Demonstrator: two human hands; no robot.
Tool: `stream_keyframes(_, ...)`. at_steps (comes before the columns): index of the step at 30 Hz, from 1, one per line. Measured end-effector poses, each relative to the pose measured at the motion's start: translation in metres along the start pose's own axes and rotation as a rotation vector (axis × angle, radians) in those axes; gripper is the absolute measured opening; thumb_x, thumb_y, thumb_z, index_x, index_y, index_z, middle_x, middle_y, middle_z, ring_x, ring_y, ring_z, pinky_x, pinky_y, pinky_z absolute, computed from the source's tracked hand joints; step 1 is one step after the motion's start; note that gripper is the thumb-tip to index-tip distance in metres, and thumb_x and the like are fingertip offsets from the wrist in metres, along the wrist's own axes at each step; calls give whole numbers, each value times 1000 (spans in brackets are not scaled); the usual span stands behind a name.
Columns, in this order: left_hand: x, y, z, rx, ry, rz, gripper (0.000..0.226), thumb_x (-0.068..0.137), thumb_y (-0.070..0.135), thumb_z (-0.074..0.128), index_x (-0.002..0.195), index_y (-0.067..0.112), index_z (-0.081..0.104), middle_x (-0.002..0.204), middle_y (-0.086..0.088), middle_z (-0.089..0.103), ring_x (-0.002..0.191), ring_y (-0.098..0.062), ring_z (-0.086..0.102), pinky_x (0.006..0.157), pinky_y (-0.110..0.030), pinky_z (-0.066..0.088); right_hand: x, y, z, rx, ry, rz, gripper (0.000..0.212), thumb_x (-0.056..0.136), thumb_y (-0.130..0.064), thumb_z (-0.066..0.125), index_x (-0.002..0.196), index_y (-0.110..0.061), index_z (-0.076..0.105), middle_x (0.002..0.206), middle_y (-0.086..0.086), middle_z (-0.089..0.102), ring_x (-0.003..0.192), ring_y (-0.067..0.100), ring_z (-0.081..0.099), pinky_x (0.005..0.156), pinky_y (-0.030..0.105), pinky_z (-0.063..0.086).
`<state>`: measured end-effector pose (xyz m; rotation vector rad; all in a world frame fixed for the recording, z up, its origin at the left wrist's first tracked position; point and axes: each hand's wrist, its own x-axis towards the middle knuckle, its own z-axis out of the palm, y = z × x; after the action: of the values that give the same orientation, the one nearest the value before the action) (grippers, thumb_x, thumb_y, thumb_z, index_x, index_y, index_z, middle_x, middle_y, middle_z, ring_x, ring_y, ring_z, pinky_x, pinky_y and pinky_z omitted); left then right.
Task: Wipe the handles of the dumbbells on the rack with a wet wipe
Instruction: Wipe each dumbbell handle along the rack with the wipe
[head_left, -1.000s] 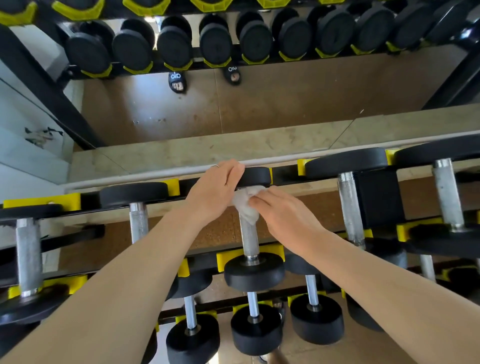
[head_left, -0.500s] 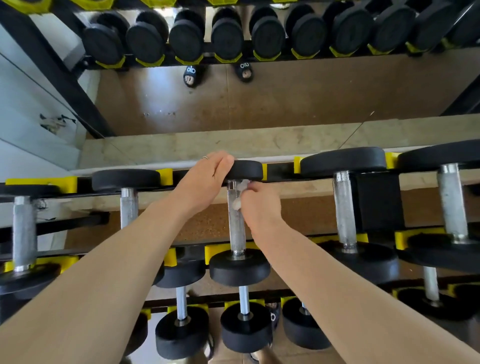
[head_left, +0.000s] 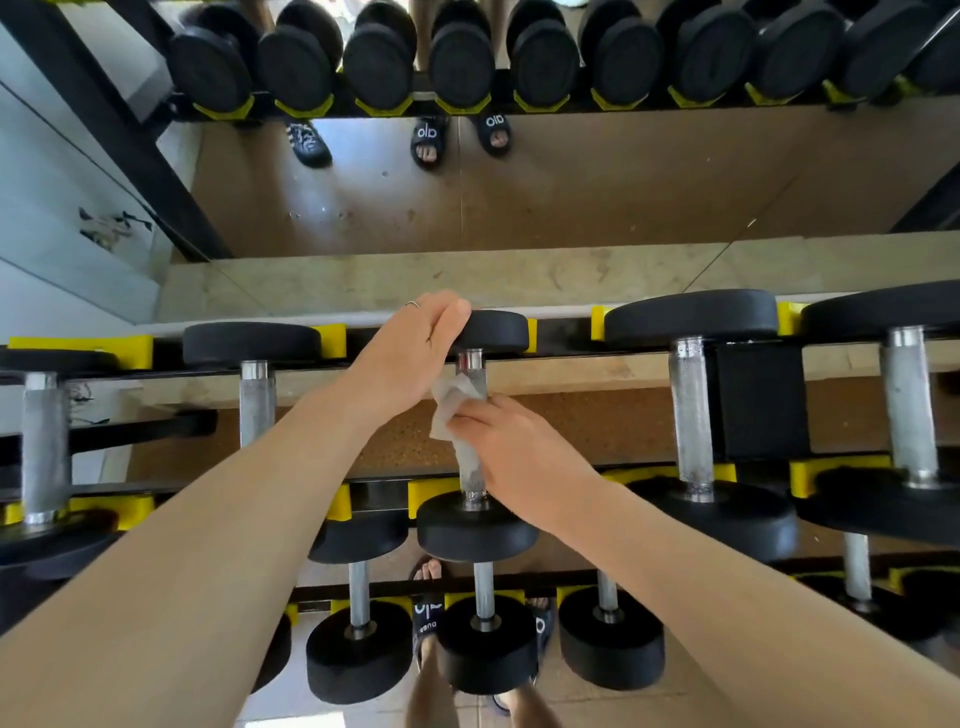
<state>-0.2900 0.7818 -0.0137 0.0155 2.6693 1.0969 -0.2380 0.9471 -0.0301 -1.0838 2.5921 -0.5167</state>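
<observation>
A small black dumbbell (head_left: 475, 525) lies on the top tier of the rack, its steel handle (head_left: 471, 483) running toward me. My right hand (head_left: 511, 457) presses a white wet wipe (head_left: 451, 402) around the middle of that handle. My left hand (head_left: 410, 348) grips the dumbbell's far head (head_left: 496, 330) from the left side. Other dumbbells with bare steel handles (head_left: 691, 415) lie to both sides on the same tier.
The rack has black rails and yellow cradles (head_left: 332, 338). Lower tiers hold more small dumbbells (head_left: 358, 654). A mirror (head_left: 571, 197) behind the rack reflects dumbbells and sandalled feet. My own sandalled feet (head_left: 428, 618) show below the rack.
My right hand has slid the wipe down the handle toward me, from near the far head to the middle. The left hand has stayed on the far head.
</observation>
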Motion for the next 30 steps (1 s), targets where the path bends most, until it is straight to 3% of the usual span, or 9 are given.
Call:
stream_keyframes(5, 1, 1, 0, -7, 10, 4, 37, 111, 37, 27, 89, 20, 52, 79, 4, 47, 71, -7, 43, 67, -26, 36, -11, 15, -10, 64, 24, -55, 39, 79, 1, 70, 116, -12, 69, 121, 3, 67, 111, 24, 59, 98, 36, 49)
stream_keyframes(9, 2, 1, 1, -14, 16, 3, 36, 111, 38, 27, 83, 27, 47, 78, 6, 45, 71, -6, 44, 67, -27, 35, -11, 9, -18, 516, 269, 586, 34, 97, -5, 48, 125, -15, 64, 117, -3, 65, 105, 12, 60, 89, 19, 43)
stream_keyframes(12, 1, 2, 1, -10, 9, -1, 39, 111, 38, 27, 87, 17, 49, 77, 4, 43, 69, -7, 41, 66, -28, 35, 7, 1, -7, 1072, -29, 1066, 24, 97, -4, 44, 110, -4, 64, 93, 8, 61, 74, 15, 54, 66, 26, 44)
stream_keyframes(14, 2, 1, 0, -14, 3, -1, 39, 111, 38, 27, 89, 15, 49, 77, 4, 44, 70, -8, 41, 67, -30, 36, 11, -2, -5, 1219, -94, 1125, 22, 93, -1, 45, 109, 0, 59, 82, 7, 53, 64, 13, 49, 56, 24, 42)
stream_keyframes(19, 1, 1, 1, -23, 5, 7, 36, 111, 38, 27, 84, 25, 46, 78, 5, 44, 71, -7, 42, 68, -29, 36, -4, -3, -13, 995, -11, 1003, 30, 92, -3, 47, 118, 0, 63, 98, 14, 64, 70, 13, 55, 61, 27, 50)
stream_keyframes(21, 1, 1, 0, -31, 12, 14, 36, 111, 38, 27, 85, 23, 47, 78, 5, 45, 71, -7, 43, 67, -30, 35, -7, -14, -17, 685, 105, 770, 29, 97, -7, 45, 114, -12, 68, 104, 4, 66, 74, 3, 55, 61, 13, 44)
stream_keyframes(23, 2, 1, 0, -32, 10, 18, 37, 111, 37, 27, 87, 19, 48, 78, 4, 45, 71, -7, 43, 67, -31, 34, -10, -19, -19, 450, 152, 510, 28, 98, -8, 47, 117, -13, 67, 115, 1, 64, 91, 5, 58, 79, 11, 45)
stream_keyframes(26, 2, 0, 1, -20, 8, 28, 36, 111, 38, 26, 85, 22, 47, 79, 4, 45, 72, -8, 43, 68, -31, 35, -23, -8, -19, 227, -8, 276, 35, 94, -6, 53, 128, -13, 60, 131, 0, 58, 116, 17, 57, 101, 26, 46)
stream_keyframes(30, 3, -2, 2, -5, 14, 33, 41, 111, 39, 26, 94, 13, 52, 84, -3, 49, 76, -15, 45, 73, -36, 38, -33, -7, -18, 339, -154, 137, 41, 98, -4, 47, 134, -18, 58, 139, -4, 57, 127, 14, 52, 109, 31, 42)
